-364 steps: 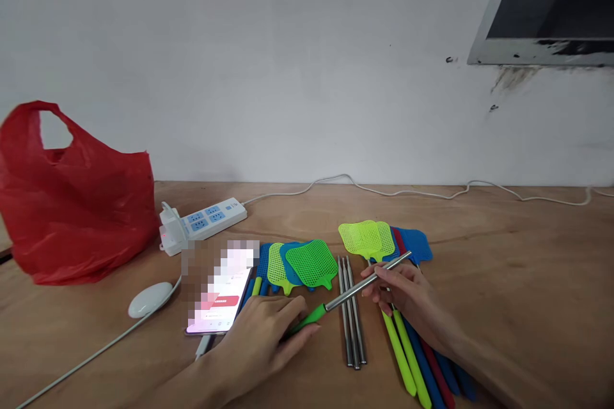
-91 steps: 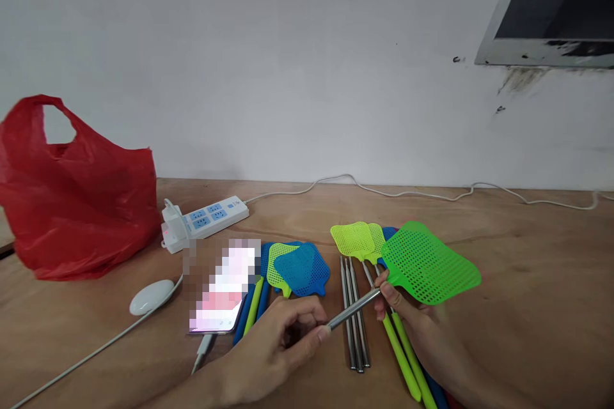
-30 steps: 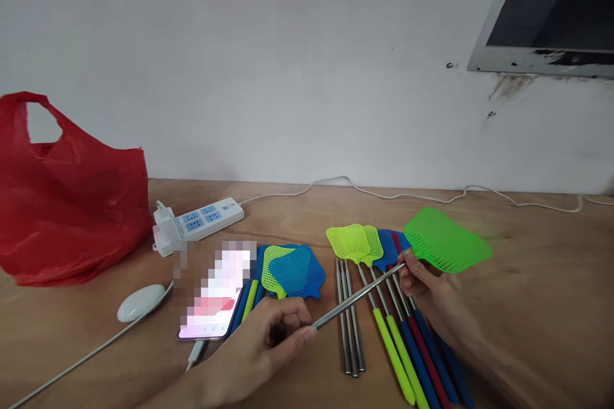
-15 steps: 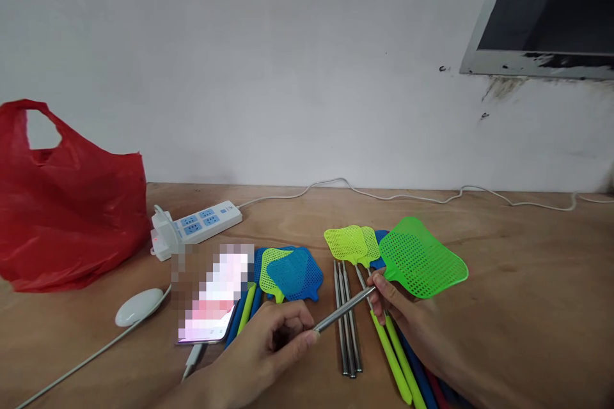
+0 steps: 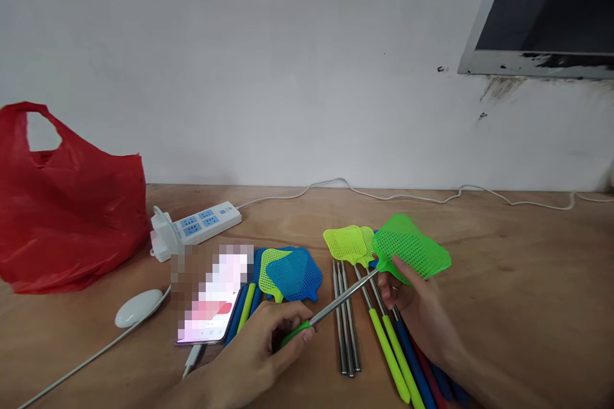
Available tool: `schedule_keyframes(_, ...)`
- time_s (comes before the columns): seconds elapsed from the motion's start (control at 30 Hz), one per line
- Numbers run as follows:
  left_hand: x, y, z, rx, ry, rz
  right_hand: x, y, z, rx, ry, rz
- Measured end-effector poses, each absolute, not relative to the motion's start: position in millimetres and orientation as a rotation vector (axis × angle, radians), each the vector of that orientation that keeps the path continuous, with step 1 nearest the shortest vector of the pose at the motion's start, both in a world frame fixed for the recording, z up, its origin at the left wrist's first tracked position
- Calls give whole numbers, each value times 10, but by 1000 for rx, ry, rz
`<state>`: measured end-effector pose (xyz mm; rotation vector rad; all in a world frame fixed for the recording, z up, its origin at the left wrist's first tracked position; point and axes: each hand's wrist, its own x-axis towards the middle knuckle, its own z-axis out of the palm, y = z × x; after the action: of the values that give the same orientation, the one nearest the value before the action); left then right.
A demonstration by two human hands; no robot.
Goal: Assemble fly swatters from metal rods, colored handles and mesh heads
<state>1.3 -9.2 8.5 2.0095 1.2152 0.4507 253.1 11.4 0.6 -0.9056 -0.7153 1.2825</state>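
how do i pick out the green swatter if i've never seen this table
From the red bag, follow the wooden table rightward to the left hand. It grips the green swatter, whose mesh head reaches the right hand. Unlike the yellow-green swatters and blue swatters lying nearby, it is held and pure green.

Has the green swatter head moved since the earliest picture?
Yes, rightward: the green swatter head was left of the loose metal rods and is now right of them.

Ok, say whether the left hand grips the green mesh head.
No, the left hand grips the green handle, with the right hand at the mesh head.
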Motion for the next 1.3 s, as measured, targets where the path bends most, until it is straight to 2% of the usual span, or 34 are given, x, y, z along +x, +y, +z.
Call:
schedule_keyframes(0.23,14,-120,108,2090,1124,395,2436,2,-107,-1009,-1015,1409)
schedule_keyframes(0.47,13,-90,146,2090,1080,366,2453,59,-93,-975,-793,1258)
schedule_keyframes(0.93,40,-70,140,2152,1158,413,2512,142,-13,-826,-614,1292)
schedule_keyframes(1.3,-162,-232,77,2200,1245,465,2575,47,48,-944,-550,1278)
